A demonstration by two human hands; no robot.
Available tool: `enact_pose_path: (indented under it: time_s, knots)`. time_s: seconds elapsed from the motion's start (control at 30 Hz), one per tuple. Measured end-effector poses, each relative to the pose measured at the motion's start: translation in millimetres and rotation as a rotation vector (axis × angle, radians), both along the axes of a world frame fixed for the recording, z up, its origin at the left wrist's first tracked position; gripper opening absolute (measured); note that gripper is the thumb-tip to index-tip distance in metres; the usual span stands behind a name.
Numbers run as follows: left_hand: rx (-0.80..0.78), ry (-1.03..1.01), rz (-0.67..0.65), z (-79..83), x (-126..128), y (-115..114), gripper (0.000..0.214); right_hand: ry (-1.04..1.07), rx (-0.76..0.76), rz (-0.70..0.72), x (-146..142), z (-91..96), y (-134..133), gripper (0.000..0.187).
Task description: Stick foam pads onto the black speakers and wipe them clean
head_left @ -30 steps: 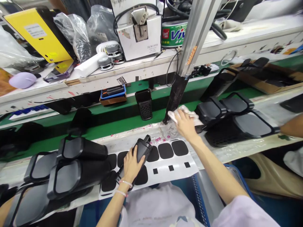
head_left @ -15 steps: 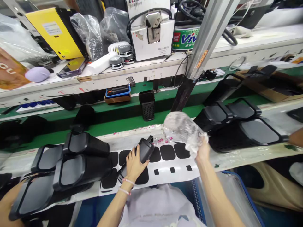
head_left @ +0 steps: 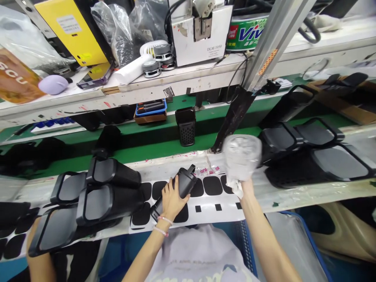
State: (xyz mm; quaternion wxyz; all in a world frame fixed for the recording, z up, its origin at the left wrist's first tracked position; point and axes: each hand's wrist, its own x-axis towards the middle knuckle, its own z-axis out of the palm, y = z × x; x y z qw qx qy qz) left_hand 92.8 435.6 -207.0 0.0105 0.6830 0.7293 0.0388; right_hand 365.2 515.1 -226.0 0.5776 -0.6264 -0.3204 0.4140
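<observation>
Black case [head_left: 186,182], with a small loop at its upper end, lay slantwise on a white sheet [head_left: 208,215] of dark rounded patches spread over the tabletop [head_left: 160,169]. The left hand [head_left: 173,201] held it from above, its grip wrapped over the body, fingers on one side and thumb on the other. Well to the right, the right hand [head_left: 246,188] had its grip closed on the bunched end of a clear plastic wrapping [head_left: 242,150]; its contents were too blurred to tell. Grey-fronted housings [head_left: 95,205] were piled left of the case. Beyond, a perforated casing [head_left: 186,129] stood upright on a green surface [head_left: 158,149].
</observation>
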Motion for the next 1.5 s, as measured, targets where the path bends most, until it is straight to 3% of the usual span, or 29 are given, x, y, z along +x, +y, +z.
enact_pose_path:
  time_s: [0.17, 0.23, 0.3, 0.47, 0.53, 0.6, 0.67, 0.7, 0.77, 0.87, 0.93, 1.13, 1.27, 1.5]
  knots:
    - [0.004, -0.011, 0.005, -0.5, 0.3, -0.3, 0.089, -0.438, 0.078, -0.190, 10.5, 30.8, 21.0, 0.036]
    - [0.002, -0.018, 0.005, -0.3, 0.5, -0.3, 0.089, -0.648, 0.153, -0.124, 15.5, 47.9, 33.6, 0.031]
    - [-0.004, -0.026, 0.011, 0.2, 0.5, -0.2, 0.089, -0.827, 0.212, 0.039, 17.2, 62.8, 48.0, 0.028]
    - [-0.036, -0.058, 0.037, 2.8, -2.3, 2.7, 0.099, -1.100, 0.277, 0.394, 14.2, 98.9, 78.1, 0.034]
    - [-0.050, -0.071, 0.040, 4.1, -4.2, 4.4, 0.100, -1.164, 0.301, 0.408, 6.8, 113.5, 77.0, 0.045]
    - [-0.056, -0.080, 0.039, 5.0, -5.4, 5.5, 0.098, -1.180, 0.358, 0.296, -12.5, 118.9, 64.4, 0.051]
    - [-0.056, -0.086, 0.040, 5.1, -5.4, 5.8, 0.097, -1.122, 0.440, 0.218, -46.3, 107.3, 42.9, 0.051]
    - [-0.054, -0.088, 0.041, 4.9, -5.1, 5.7, 0.096, -1.070, 0.476, 0.288, -67.0, 94.7, 30.5, 0.051]
    - [-0.050, -0.092, 0.046, 4.5, -4.2, 5.3, 0.095, -0.975, 0.448, 0.580, -108.2, 60.6, 6.5, 0.052]
    - [-0.050, -0.097, 0.060, 4.1, -3.3, 4.9, 0.092, -0.943, 0.379, 0.695, -146.4, 10.7, -17.6, 0.052]
    - [-0.052, -0.100, 0.058, 4.3, -3.4, 4.9, 0.090, -0.930, 0.363, 0.726, -150.1, -7.9, -20.7, 0.052]
    - [-0.038, -0.108, 0.047, 5.0, -4.9, 5.7, 0.090, -0.899, 0.287, 0.652, -138.0, -9.0, 0.5, 0.054]
    - [-0.039, -0.120, 0.040, 5.2, -6.0, 7.3, 0.086, -0.887, 0.310, 0.714, -146.3, -6.7, -2.7, 0.052]
    - [-0.039, -0.119, 0.053, 3.8, -6.3, 7.8, 0.089, -0.832, 0.297, 0.682, -154.0, 0.0, -8.9, 0.048]
